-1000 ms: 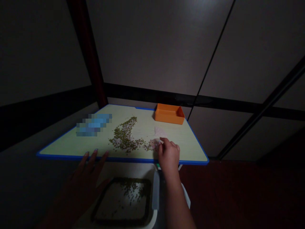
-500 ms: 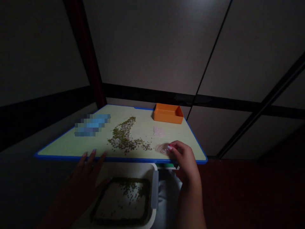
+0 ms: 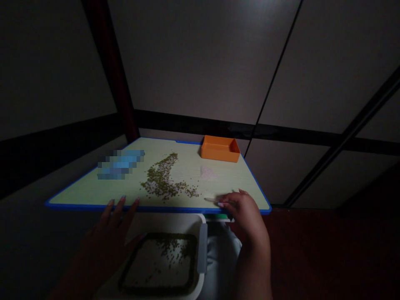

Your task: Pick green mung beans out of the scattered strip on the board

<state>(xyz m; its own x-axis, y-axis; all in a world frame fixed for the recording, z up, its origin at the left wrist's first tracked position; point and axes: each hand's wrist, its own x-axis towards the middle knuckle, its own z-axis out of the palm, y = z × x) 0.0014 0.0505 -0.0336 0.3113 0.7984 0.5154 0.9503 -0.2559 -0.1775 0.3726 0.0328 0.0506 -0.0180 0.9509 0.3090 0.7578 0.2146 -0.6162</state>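
A heap of small green beans (image 3: 164,181) lies spread over the middle of a pale table with a blue rim (image 3: 93,207). My right hand (image 3: 242,208) rests at the table's near right edge, fingers closed on a thin clear flat piece (image 3: 212,200) held low against the tabletop. My left hand (image 3: 109,233) lies open, fingers stretched, its tips touching the near edge of the table. Just below the edge, a white tray (image 3: 201,250) with a dark inner frame holds several beans.
An orange box (image 3: 220,148) stands at the far right of the table. A small pale pink patch (image 3: 208,172) lies in front of it. A blurred blue object (image 3: 121,163) sits at the far left. Dark wall panels rise behind.
My right hand drew back from the right end of the bean heap to the near right edge, carrying the clear piece and tilting it flat. My left hand stayed in place.
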